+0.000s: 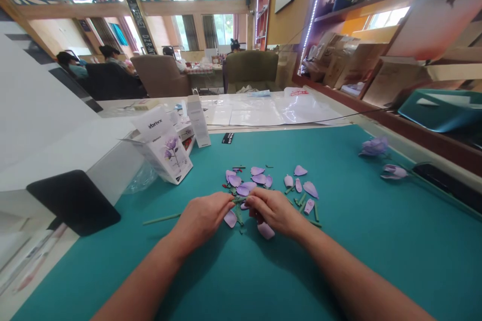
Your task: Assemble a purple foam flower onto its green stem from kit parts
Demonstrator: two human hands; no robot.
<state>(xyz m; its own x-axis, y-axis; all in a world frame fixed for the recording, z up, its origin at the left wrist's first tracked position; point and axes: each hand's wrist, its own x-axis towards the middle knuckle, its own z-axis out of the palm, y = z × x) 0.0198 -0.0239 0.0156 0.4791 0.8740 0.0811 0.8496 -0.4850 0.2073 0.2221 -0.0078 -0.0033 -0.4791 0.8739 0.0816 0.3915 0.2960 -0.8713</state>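
My left hand [205,215] is closed around a long green plastic flower stem [161,219], whose far part sticks out to the left behind the hand. My right hand [274,210] pinches a small green piece [240,200] at the stem's right end, between the two sets of fingertips. Whether the two are joined is hidden by the fingers. Loose lilac petals [258,179] lie just beyond the hands, with a pale petal [266,230] below the right one. Short green stem pieces [301,202] are scattered to its right. Something dark red under my right fingers is unclear.
A white box [165,148] with a purple flower picture stands at left, beside a tall narrow carton [199,120]. A black tablet-like panel [73,203] is nearer me. Purple flowers [373,147] lie at right on the green mat [376,241]. Other people sit far back.
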